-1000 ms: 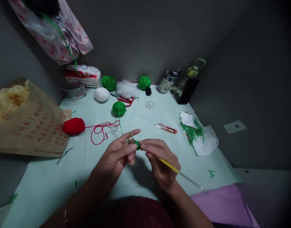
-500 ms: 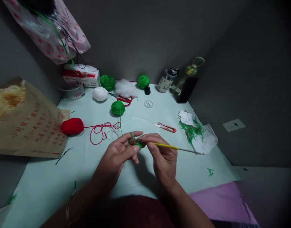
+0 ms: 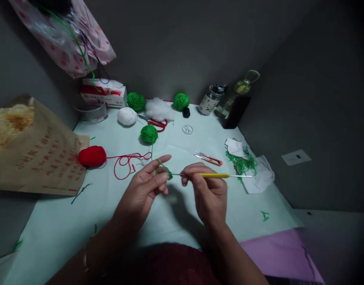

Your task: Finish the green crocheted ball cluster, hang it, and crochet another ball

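Observation:
My left hand [image 3: 146,186] pinches a small green crochet piece [image 3: 170,175] between thumb and fingers, with green yarn looped over its raised index finger. That strand runs back to a green yarn ball [image 3: 149,134] on the cloth. My right hand [image 3: 208,190] grips a crochet hook [image 3: 214,175] by its yellow handle, held nearly level. The hook's thin metal tip reaches left to the green piece; whether it sits inside a stitch is too small to tell. The handle's other metal end points right.
Thread snips [image 3: 208,158] lie beyond my right hand, near green yarn scraps [image 3: 242,161]. A red yarn ball [image 3: 92,156] rests by a paper bag [image 3: 51,154] at left. Red-handled scissors [image 3: 159,125], a white yarn ball [image 3: 127,116], a pen cup [image 3: 210,101] and a bottle [image 3: 229,103] stand farther back.
My right hand has moved right, away from my left, drawing the hook into a level position. The hook's metal shaft now shows between the hands. My left hand has shifted slightly left.

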Motion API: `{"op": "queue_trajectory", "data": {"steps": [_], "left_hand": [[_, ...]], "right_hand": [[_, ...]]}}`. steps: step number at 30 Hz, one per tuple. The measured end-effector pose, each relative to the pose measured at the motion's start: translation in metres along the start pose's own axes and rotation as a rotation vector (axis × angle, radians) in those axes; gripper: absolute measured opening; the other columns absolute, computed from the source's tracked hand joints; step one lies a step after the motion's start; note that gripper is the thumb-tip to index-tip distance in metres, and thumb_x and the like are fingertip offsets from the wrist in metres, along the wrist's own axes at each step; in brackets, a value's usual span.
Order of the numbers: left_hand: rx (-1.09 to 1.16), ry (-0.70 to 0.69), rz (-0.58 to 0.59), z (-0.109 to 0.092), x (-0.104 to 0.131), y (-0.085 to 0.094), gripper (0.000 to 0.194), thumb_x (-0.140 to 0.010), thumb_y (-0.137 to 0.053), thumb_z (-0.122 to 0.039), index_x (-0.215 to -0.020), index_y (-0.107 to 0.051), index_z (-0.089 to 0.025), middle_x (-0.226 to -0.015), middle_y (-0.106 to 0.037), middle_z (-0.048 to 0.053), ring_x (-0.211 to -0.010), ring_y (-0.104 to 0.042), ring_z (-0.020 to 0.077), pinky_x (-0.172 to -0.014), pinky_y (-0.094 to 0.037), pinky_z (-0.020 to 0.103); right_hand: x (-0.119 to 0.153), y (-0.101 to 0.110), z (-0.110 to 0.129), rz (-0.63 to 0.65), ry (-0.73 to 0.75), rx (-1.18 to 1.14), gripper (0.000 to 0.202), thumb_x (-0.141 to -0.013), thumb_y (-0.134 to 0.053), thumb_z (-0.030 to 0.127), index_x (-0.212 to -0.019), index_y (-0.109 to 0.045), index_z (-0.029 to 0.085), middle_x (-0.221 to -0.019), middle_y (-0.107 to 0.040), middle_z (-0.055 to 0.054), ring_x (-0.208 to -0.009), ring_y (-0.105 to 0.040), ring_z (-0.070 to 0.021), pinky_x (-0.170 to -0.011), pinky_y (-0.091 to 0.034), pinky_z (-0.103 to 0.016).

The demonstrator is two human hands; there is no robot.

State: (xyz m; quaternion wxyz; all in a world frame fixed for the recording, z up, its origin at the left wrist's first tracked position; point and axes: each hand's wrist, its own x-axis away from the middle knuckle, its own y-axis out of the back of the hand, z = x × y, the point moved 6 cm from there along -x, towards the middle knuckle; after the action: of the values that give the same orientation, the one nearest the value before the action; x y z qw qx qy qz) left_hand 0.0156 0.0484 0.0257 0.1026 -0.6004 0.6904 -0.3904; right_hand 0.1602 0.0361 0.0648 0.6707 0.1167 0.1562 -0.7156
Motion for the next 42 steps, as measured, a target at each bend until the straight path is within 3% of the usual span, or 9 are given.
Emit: {"op": "queue_trajectory", "data": {"steps": [8, 13, 19, 27, 31, 33, 36, 39, 42], "left_hand": [[-0.157, -0.034, 0.036, 0.002, 0.004, -0.001, 0.04, -0.081, -0.078, -0.023, -0.12, -0.071, -0.019, -0.091, -0.067, 0.003, -0.072, -0.064, 0.0112, -0.073, -0.055, 0.025], [-0.199, -0.052, 0.028, -0.002, 0.005, 0.001, 0.039, -0.079, -0.08, -0.023, -0.118, -0.073, -0.02, -0.088, -0.064, 0.001, -0.071, -0.064, 0.0107, -0.071, -0.056, 0.024], [-0.289, -0.138, -0.015, -0.008, 0.008, 0.001, 0.037, -0.078, -0.079, -0.023, -0.115, -0.074, -0.021, -0.083, -0.063, 0.0, -0.071, -0.062, 0.0104, -0.069, -0.057, 0.023], [-0.434, -0.299, -0.155, -0.011, 0.017, 0.001, 0.036, -0.076, -0.078, -0.016, -0.112, -0.074, -0.02, -0.082, -0.063, -0.001, -0.076, -0.059, 0.0094, -0.072, -0.053, 0.018], [-0.217, -0.135, -0.02, 0.001, 0.011, -0.002, 0.048, -0.075, -0.08, -0.018, -0.122, -0.07, -0.02, -0.075, -0.06, -0.003, -0.065, -0.056, 0.0065, -0.063, -0.049, 0.015], [-0.089, 0.009, 0.061, 0.006, 0.007, -0.003, 0.048, -0.078, -0.08, -0.022, -0.124, -0.07, -0.018, -0.063, -0.052, -0.007, -0.05, -0.044, 0.0032, -0.049, -0.042, 0.013], [0.002, 0.067, 0.053, 0.004, 0.004, 0.0, 0.04, -0.078, -0.08, -0.02, -0.116, -0.073, -0.014, -0.056, -0.043, -0.01, -0.042, -0.028, 0.0004, -0.039, -0.029, 0.012], [-0.047, 0.034, 0.076, 0.0, 0.004, -0.003, 0.041, -0.077, -0.08, -0.019, -0.117, -0.072, -0.016, -0.057, -0.045, -0.009, -0.041, -0.03, 0.0008, -0.039, -0.029, 0.013], [-0.153, -0.016, 0.067, 0.001, 0.006, -0.005, 0.044, -0.078, -0.08, -0.022, -0.12, -0.071, -0.018, -0.065, -0.055, -0.006, -0.043, -0.04, 0.0024, -0.042, -0.036, 0.017]], "right_hand": [[-0.002, 0.0, -0.021, -0.002, -0.234, -0.241, 0.017, -0.098, -0.059, 0.026, -0.097, -0.076, 0.025, -0.085, -0.072, 0.0, -0.072, -0.066, -0.0099, -0.072, -0.054, -0.024], [-0.003, 0.001, -0.016, 0.024, -0.211, -0.245, 0.019, -0.099, -0.056, 0.026, -0.094, -0.073, 0.021, -0.087, -0.073, -0.002, -0.072, -0.068, -0.0123, -0.071, -0.057, -0.028], [0.001, 0.0, 0.012, 0.093, 0.015, 0.132, 0.02, -0.101, -0.05, 0.016, -0.102, -0.069, 0.022, -0.092, -0.072, -0.002, -0.079, -0.068, -0.0128, -0.074, -0.057, -0.03], [0.018, -0.02, 0.031, 0.22, 0.594, 0.679, 0.027, -0.094, -0.051, 0.004, -0.116, -0.061, 0.015, -0.097, -0.072, -0.011, -0.09, -0.067, -0.0187, -0.075, -0.058, -0.033], [0.023, -0.025, 0.028, 0.209, 0.729, 0.855, 0.026, -0.095, -0.056, 0.012, -0.119, -0.066, 0.015, -0.101, -0.071, -0.012, -0.096, -0.067, -0.0211, -0.077, -0.06, -0.034], [0.018, -0.018, 0.028, 0.177, 0.635, 0.739, 0.028, -0.095, -0.057, 0.012, -0.12, -0.067, 0.02, -0.102, -0.071, -0.01, -0.096, -0.067, -0.0204, -0.077, -0.059, -0.034], [0.005, -0.003, 0.02, 0.079, 0.292, 0.362, 0.028, -0.097, -0.052, 0.01, -0.111, -0.07, 0.025, -0.095, -0.071, -0.004, -0.085, -0.066, -0.0168, -0.073, -0.057, -0.033], [-0.002, -0.001, 0.009, 0.062, 0.082, 0.102, 0.023, -0.098, -0.053, 0.015, -0.101, -0.073, 0.025, -0.09, -0.07, -0.003, -0.078, -0.064, -0.0153, -0.069, -0.056, -0.032], [-0.001, -0.007, 0.006, 0.096, 0.083, 0.138, 0.022, -0.097, -0.056, 0.014, -0.103, -0.073, 0.026, -0.095, -0.072, -0.003, -0.085, -0.067, -0.0164, -0.073, -0.057, -0.033]]}}
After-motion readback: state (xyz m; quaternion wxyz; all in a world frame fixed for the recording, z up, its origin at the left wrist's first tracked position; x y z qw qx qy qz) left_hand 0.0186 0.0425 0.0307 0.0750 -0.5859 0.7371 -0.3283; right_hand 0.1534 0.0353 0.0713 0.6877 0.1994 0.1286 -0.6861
